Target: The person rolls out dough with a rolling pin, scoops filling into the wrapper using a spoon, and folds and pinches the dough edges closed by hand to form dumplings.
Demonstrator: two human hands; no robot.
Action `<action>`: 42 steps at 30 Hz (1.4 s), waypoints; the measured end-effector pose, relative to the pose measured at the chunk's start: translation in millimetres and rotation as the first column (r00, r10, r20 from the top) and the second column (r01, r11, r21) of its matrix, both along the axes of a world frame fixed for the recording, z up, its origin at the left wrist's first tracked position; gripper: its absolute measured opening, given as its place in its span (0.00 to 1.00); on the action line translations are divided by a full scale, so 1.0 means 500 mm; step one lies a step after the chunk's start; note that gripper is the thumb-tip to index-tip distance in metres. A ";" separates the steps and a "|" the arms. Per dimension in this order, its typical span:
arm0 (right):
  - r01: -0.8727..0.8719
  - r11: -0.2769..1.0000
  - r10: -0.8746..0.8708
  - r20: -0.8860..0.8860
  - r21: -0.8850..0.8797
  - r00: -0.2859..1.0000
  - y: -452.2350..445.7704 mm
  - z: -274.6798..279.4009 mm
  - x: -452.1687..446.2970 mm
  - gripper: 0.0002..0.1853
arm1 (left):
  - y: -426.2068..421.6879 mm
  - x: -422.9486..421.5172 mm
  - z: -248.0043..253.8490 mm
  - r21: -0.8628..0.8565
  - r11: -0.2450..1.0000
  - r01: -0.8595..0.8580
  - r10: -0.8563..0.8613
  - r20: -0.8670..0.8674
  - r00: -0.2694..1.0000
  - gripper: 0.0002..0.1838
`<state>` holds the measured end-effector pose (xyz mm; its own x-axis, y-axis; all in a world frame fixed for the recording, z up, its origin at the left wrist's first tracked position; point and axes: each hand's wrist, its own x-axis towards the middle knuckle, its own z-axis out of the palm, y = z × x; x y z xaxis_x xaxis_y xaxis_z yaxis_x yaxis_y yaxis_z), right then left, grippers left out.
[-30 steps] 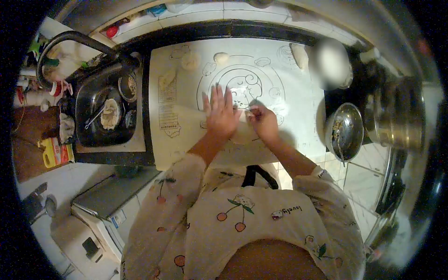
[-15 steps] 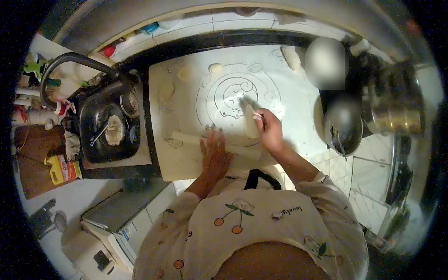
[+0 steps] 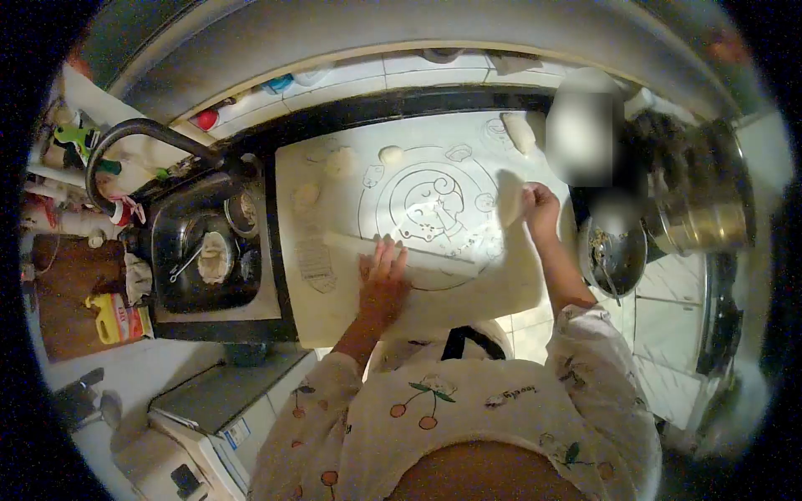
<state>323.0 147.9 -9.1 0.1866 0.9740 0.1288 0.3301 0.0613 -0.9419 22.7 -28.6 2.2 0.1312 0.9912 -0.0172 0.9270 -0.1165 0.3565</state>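
Note:
My left hand lies flat with its fingers stretched over a long pale bar. The bar looks like a rolling pin, though its kind is not certain. Both rest on a white mat printed with a cartoon face and rings. My right hand is closed in a pinch on the edge of a thin, flat piece of dough, held near the mat's right side. Small dough lumps sit along the mat's far part, with a longer dough piece at the far right corner.
To the left is a black sink with a bowl and a curved faucet. On the right stand a dark pan with food and a utensil and a stacked metal pot. A yellow jug is at far left.
My right hand has moved right, away from the middle of the mat, carrying the flat dough. My left hand stays on the pale bar. The camera view has shifted slightly.

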 end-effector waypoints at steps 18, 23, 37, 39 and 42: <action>-0.352 0.920 0.173 0.628 0.172 0.759 0.086 0.084 -0.474 0.18 | -0.039 -0.011 -0.046 0.014 1.000 -0.016 0.017 -0.075 0.997 0.32; -0.465 0.883 0.368 0.524 0.063 0.768 0.119 -0.073 -0.511 0.17 | -0.049 -0.009 -0.060 0.037 0.999 -0.003 0.003 0.027 1.000 0.32; -0.620 0.780 0.431 0.785 -0.077 0.444 -0.062 0.031 -0.369 0.37 | -0.041 -0.005 -0.055 -0.037 0.999 -0.011 0.011 0.005 1.000 0.33; -0.601 0.789 0.431 0.813 -0.128 0.393 -0.066 0.016 -0.381 0.39 | -0.041 -0.012 -0.048 -0.049 0.999 -0.014 0.015 0.019 1.000 0.33; -0.629 0.770 0.362 0.885 -0.106 0.294 -0.095 0.049 -0.371 0.40 | -0.042 -0.014 -0.049 -0.019 1.000 -0.011 0.012 0.065 0.998 0.34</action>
<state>137.4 100.2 15.4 -0.6509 0.7496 0.1200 0.7360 0.6619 -0.1424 15.5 -49.4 -22.1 0.1210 0.9923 -0.0276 0.9031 -0.0985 0.4181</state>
